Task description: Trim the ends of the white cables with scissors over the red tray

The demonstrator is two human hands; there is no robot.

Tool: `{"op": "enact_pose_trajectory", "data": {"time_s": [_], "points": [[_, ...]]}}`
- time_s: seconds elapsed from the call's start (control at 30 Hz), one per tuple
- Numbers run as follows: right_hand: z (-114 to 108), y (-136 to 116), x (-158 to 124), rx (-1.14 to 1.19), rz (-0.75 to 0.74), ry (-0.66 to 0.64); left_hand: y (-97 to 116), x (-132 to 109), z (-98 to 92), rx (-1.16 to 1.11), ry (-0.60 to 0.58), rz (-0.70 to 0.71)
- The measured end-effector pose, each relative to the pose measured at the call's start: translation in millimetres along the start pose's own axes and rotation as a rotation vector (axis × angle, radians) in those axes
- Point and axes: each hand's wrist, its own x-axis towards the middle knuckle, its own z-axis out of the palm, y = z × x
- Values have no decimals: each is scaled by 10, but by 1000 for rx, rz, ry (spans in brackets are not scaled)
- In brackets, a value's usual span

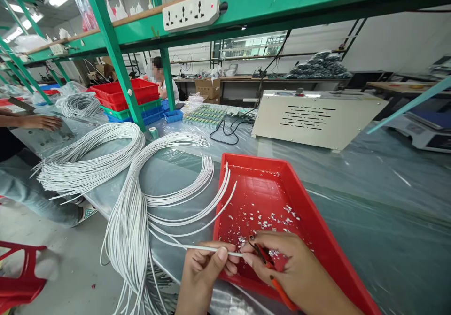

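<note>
Over the near edge of a red tray (pixel 259 188), my left hand (pixel 207 268) pinches a white cable (pixel 200 247) a little behind its end. My right hand (pixel 285 263) is closed around red-handled pliers or cutters (pixel 280 289); their exact kind is partly hidden by the fingers. Its thumb and fingertip meet at the cable's tip. Small silvery and white scraps (pixel 268 221) lie scattered in the tray. From the left, a thick bundle of white cables (pixel 130 211) curves across the table, several loose ends reaching the tray's left wall.
Another coil of white cables (pixel 95 150) lies to the left. A beige metal machine (pixel 313 120) stands behind the tray. Stacked red bins (pixel 127 92) rest by a green post (pixel 118 57). At far left are a co-worker's hands (pixel 42 121); another person (pixel 162 78) sits farther back.
</note>
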Motion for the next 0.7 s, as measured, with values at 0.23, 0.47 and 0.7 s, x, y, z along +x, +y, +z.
{"op": "enact_pose_trajectory", "data": {"time_s": [0.23,0.47,0.7], "points": [[1,-36,-86,-362,-491,263,-55,-32,34,-29,-49,-89],[52,-74,-126,-546,-601,320,-90,-46,58,0,-45,-64],[55,-28,-132,-492,-432,186,-177,-36,-64,37,-142,-90]]}}
